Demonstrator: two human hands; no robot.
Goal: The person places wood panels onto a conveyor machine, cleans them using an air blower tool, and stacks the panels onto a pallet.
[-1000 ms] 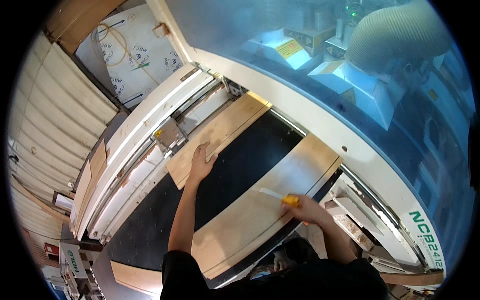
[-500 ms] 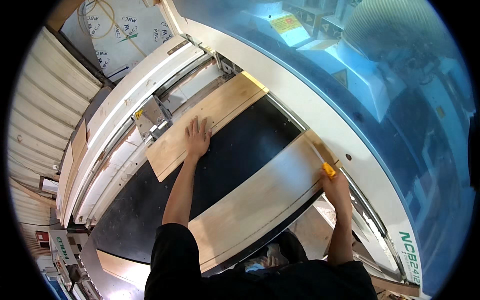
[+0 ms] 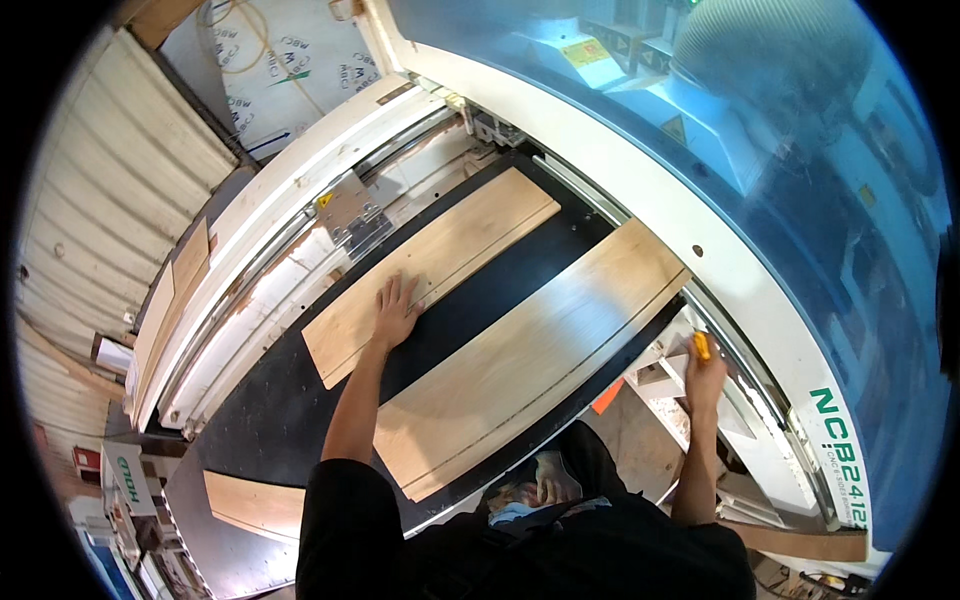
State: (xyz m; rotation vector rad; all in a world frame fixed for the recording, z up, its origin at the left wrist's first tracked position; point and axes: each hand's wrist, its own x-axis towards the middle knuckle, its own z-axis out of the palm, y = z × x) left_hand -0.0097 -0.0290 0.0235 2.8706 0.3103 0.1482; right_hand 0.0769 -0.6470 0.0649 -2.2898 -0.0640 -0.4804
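My left hand [image 3: 397, 308] lies flat with fingers spread on the farther of two long, pale wooden boards, pressing near the grooved edge of that far board [image 3: 470, 232]. The near board [image 3: 540, 345] runs parallel to it across a black tabletop [image 3: 265, 420], with a dark line along its near edge. Off the right end of the near board, my right hand [image 3: 706, 380] is closed around a small yellow-handled tool [image 3: 701, 347]. What kind of tool it is cannot be made out, since my fingers cover part of it.
A white machine frame with a blue transparent cover [image 3: 640, 110] rises at the right and far side. A metal clamp block [image 3: 352, 215] on a rail stands beyond the far board. Another wooden piece [image 3: 255, 503] lies at the lower left.
The far board has slid away from the machine frame, toward the lower left, under my left hand. My right hand has drawn the tool off the near board's right end. The view has shifted.
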